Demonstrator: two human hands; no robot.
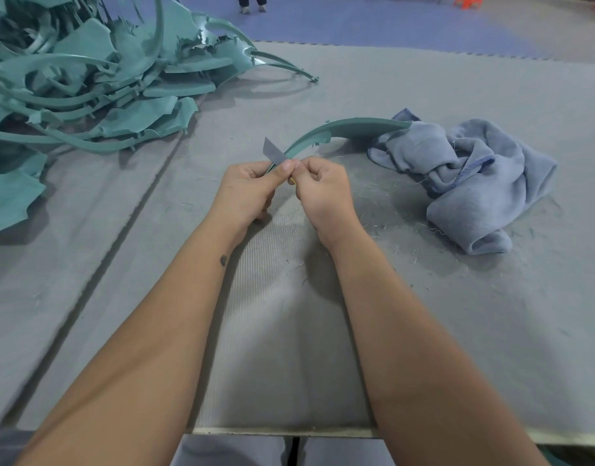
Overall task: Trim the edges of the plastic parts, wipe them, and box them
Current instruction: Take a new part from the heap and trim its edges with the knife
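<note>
Head view: the left hand [247, 186] grips the near end of a curved teal part [340, 129], fingers curled round it, thumb up by the blade [272, 153]. The right hand [323, 188] is closed in a grip on what seems to be a knife handle, mostly hidden; the grey blade sticks out against the part's edge. The part arcs above the tabletop [424, 314] toward a blue cloth [471, 179], its far end touching it. A pile [87, 79] of teal parts lies far left.

Left hand [252, 186] and right hand [323, 190] fisted, thumbs seemingly touching.
</note>
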